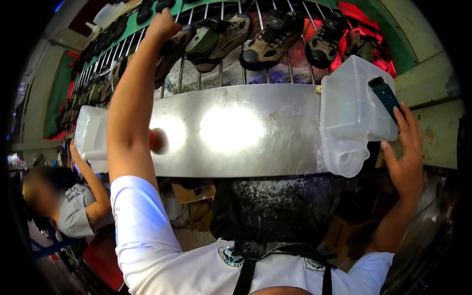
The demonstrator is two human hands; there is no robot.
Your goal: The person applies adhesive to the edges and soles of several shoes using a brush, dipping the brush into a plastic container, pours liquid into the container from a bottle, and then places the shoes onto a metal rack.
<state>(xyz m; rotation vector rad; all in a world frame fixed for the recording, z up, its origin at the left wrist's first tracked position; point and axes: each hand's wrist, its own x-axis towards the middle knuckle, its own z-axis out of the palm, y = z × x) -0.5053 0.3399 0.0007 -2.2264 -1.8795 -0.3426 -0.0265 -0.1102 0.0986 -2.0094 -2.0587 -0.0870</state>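
At the far left of the rack, my left hand is closed at the near end of a black shoe sole; its fingertips are partly hidden. My right hand is beside a clear plastic container at the right end of the metal table. Its fingers are stretched out and its thumb stands apart. The fingertips are by the lower end of a dark blue brush with black bristles, which leans over the container. Whether they touch the brush is hard to tell.
A shiny metal table lies before me. Beyond it, brown and black shoes rest on a rack of metal rods, with red light underneath. Another clear container stands at the left. Behind my left arm, a co-worker sits.
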